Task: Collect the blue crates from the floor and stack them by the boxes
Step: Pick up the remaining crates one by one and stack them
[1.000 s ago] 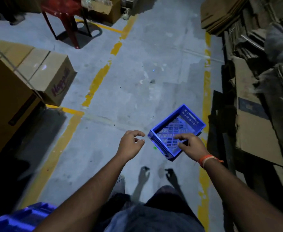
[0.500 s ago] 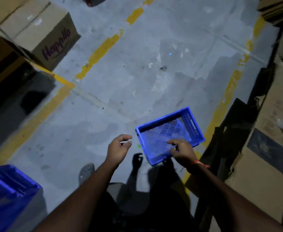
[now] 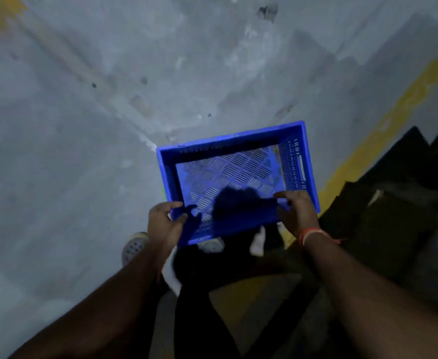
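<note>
- Looking down from the head view: both hands grip one blue crate (image 3: 238,174) by its near long rim, open side up, slotted floor visible.
- Left hand (image 3: 164,224) curls round the near-left corner, thumb over the rim edge, fingers beneath.
- Right hand (image 3: 296,212) curls round the near-right end of the same rim; an orange wristband (image 3: 312,233) sits on that wrist.
- Crate extends forward from both hands; its far rim and the slotted short wall ahead of the right hand show no contact with anything. Whether its base rests on the floor cannot be told.
- Concrete floor (image 3: 83,151) lies bare to the left of the left hand and ahead of the crate's far rim, giving open room on those sides.
- Yellow floor line (image 3: 383,130) runs diagonally, right of the right hand.
- Dark stacked material (image 3: 399,203) stands just right of the right hand, near the crate's right corner; room is tight there.
- Footwear (image 3: 133,246) shows below the left hand, near the crate's near edge.
</note>
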`<action>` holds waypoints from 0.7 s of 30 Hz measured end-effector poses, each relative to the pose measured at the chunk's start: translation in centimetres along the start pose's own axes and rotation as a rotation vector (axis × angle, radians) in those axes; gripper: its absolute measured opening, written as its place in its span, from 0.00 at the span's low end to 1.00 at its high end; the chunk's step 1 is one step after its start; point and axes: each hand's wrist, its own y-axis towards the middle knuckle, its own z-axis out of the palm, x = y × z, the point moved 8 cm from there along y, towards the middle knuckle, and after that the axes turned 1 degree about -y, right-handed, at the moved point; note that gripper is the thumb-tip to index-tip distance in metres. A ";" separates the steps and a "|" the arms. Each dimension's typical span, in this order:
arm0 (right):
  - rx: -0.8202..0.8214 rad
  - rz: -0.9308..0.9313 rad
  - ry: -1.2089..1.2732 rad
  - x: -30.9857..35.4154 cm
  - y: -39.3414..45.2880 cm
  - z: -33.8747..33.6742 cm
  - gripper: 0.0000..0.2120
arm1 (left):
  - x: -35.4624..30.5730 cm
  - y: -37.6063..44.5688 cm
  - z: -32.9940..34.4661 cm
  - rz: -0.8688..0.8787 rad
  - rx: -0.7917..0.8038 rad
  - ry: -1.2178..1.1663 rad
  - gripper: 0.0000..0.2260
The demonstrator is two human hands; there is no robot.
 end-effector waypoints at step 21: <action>-0.014 0.089 0.229 -11.3 17.3 1.7 0.17 | 5.6 10.2 3.0 0.061 -0.178 -0.079 0.12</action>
